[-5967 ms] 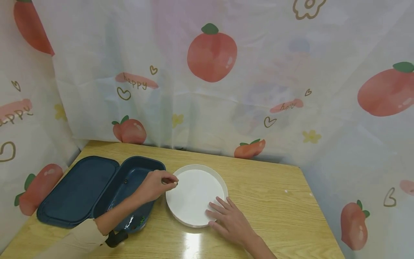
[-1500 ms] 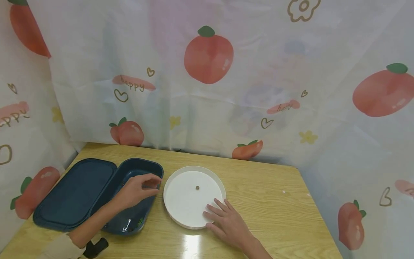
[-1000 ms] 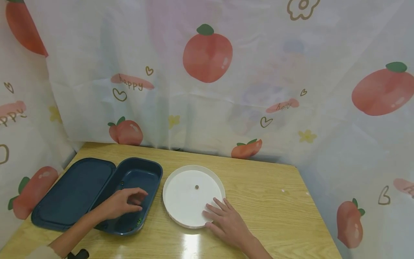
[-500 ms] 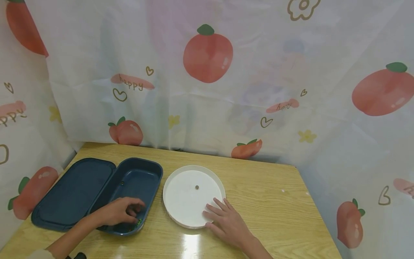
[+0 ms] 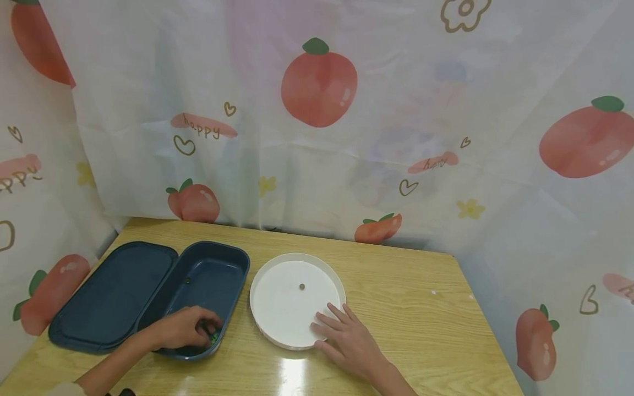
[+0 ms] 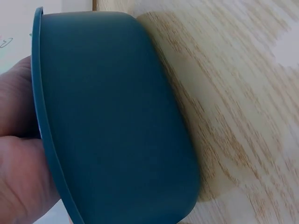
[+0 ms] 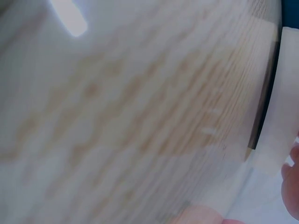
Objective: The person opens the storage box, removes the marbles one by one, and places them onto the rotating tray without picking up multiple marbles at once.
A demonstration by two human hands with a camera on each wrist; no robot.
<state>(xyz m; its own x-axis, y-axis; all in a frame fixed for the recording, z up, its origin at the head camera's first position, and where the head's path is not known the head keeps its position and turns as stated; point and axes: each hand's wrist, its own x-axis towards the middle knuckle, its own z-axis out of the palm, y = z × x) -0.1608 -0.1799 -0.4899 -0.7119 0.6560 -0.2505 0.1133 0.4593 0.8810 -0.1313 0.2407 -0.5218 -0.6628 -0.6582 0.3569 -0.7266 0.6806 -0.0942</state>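
In the head view my left hand [image 5: 182, 328] reaches into the front end of a dark blue rectangular tub [image 5: 210, 275]. Its fingers bend down around small green pieces [image 5: 214, 337]; whether they pinch any is hidden. From the left wrist, the tub's outer wall [image 6: 112, 116] covers most of that hand [image 6: 21, 172]. My right hand [image 5: 349, 341] rests with spread fingers on the near right rim of a round white tray [image 5: 282, 322]. One small brown round bead-like piece [image 5: 302, 286] lies on the tray. A small dark piece [image 5: 187, 280] sits inside the tub, further back.
A flat dark blue lid [image 5: 116, 297] lies left of the tub, against its side. All stand on a wood-grain table [image 5: 406, 308]. Fruit-printed white curtains [image 5: 376, 110] hang behind and at both sides. Two tiny white specks [image 5: 433, 292] show on the table at the right.
The brown piece now lies on the tray, where none lay six seconds ago. My left hand has moved from the tray's edge down into the tub's front end. The right hand stays put.
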